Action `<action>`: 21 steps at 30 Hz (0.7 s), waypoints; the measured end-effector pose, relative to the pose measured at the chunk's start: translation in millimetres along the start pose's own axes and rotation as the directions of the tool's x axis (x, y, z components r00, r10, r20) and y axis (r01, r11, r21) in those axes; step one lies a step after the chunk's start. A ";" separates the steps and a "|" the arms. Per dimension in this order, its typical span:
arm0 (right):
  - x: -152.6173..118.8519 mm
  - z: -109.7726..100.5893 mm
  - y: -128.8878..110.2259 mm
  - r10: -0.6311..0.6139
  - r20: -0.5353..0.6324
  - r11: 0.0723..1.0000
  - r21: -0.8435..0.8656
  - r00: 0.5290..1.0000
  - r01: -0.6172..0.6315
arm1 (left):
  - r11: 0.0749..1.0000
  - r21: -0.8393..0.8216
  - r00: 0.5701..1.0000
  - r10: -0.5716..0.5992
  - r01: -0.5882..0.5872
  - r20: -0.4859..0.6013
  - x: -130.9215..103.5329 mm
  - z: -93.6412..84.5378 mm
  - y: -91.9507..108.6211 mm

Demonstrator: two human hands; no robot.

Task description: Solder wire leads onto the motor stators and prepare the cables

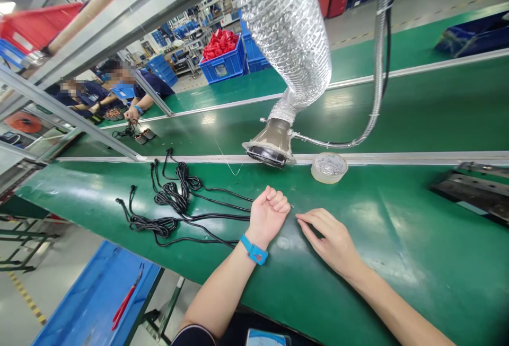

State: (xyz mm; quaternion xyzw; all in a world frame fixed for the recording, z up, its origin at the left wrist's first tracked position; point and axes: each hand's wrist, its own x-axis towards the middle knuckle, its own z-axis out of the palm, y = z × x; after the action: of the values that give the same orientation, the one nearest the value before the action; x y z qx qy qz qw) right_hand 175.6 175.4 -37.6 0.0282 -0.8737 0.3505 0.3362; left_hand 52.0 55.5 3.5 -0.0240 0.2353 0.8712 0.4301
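Note:
My left hand (269, 212), with a blue wristband (254, 250) on its wrist, is closed over the ends of black cables (222, 216). A thin wire end (292, 206) pokes out past its fingers. The cables lie coiled in bundles to the left, with black connectors (169, 151) at their far ends. Just right of the wire end, my right hand (328, 240) has thumb and forefinger tips drawn together in a pinch. Whatever is between those tips is too small to make out. A round translucent tub (329, 167) of small silvery pieces sits beyond my hands.
A fume extraction hood (270, 142) on a silver duct (294, 33) hangs over the bench. A dark metal fixture (473, 192) stands at right. Red-handled pliers (126, 301) lie in a blue tray (89, 287) at lower left. Co-workers (149, 89) work across the line.

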 end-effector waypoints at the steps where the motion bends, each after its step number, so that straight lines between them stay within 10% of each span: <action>1: 0.4 -0.1 -0.3 0.000 -0.006 1.000 -0.003 1.000 0.000 | 1.000 0.006 1.000 -0.005 0.005 0.000 -0.5 0.1 0.3; 21: 1.6 -0.3 0.6 0.060 -0.001 0.998 0.007 0.998 -0.060 | 0.988 0.136 0.994 0.059 -0.071 0.088 -5.4 7.4 -6.2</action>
State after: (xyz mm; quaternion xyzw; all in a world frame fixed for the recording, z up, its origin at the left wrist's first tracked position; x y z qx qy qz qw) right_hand 174.3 176.4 -36.9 0.0028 -0.8728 0.3633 0.3261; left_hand 61.3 58.0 8.9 0.0504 0.2778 0.8664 0.4118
